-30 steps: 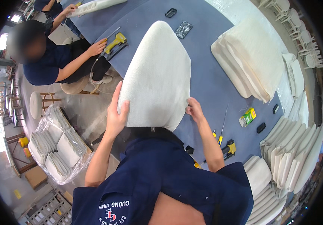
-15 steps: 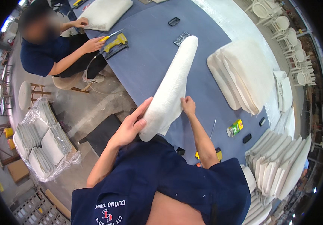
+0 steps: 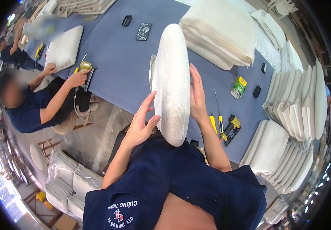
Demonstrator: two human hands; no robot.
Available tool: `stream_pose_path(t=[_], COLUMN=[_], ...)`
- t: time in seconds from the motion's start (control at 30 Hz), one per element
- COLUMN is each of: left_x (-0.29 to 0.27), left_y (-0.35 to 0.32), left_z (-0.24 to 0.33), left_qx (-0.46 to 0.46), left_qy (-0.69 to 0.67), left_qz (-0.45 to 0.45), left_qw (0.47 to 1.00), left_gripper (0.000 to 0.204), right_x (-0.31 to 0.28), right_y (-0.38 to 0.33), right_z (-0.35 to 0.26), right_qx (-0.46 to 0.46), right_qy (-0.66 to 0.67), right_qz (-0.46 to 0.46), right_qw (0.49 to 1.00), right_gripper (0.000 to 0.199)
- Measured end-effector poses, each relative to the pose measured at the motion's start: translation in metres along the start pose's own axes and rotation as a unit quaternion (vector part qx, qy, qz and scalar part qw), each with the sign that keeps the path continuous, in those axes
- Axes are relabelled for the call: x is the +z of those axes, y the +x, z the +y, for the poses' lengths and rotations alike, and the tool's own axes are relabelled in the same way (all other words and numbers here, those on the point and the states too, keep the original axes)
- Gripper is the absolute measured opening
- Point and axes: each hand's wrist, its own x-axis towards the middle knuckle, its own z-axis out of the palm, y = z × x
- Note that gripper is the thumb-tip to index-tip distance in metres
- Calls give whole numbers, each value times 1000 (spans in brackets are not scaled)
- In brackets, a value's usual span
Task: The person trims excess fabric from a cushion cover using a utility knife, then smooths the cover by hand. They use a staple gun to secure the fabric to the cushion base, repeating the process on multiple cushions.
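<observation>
An off-white, fabric-covered seat cushion [image 3: 174, 88] stands on its edge in front of me, its narrow rounded side facing me. Loose cloth shows along its left face. My left hand [image 3: 140, 124] holds that side, thumb and fingers spread against the cover. Against the right face lies my right hand [image 3: 198, 96], fingers straight and close together, so the cushion is held between both hands. The cushion's lower end is close to my shirt. Nearest my right forearm on the blue-grey table [image 3: 115, 73] are a yellow-handled screwdriver [image 3: 220, 120] and a yellow-black staple gun [image 3: 231, 129].
Stacked fabric-covered cushions [image 3: 219, 34] lie at the far right, with more piles [image 3: 296, 101] at the right edge. A green-yellow box [image 3: 238, 87] and a black tray of small parts [image 3: 143, 32] lie on the table. At left, a co-worker [image 3: 38, 103] handles another staple gun [image 3: 85, 73].
The cushion has turned more upright, its narrow side now facing me. My right hand has gone from pinching its lower cloth to lying along its right face. My view has shifted right.
</observation>
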Motion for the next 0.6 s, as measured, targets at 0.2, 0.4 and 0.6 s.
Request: stream_pose_path(t=[0.2, 0.4, 0.6], left_x=[9, 14, 15], left_y=[38, 37, 23], left_z=[16, 14, 9], left_qx=[114, 110, 67], left_qy=[53, -15, -14], left_qz=[-30, 4, 17], left_qw=[992, 994, 997], left_gripper=[86, 88, 85], right_x=[-23, -32, 69], right_y=[25, 67, 48], right_z=[-16, -49, 14], right_qx=[-80, -149, -36], right_qy=[-31, 144, 366], right_qz=[-103, 6, 26], right_qw=[991, 978, 929], right_gripper=[56, 68, 88])
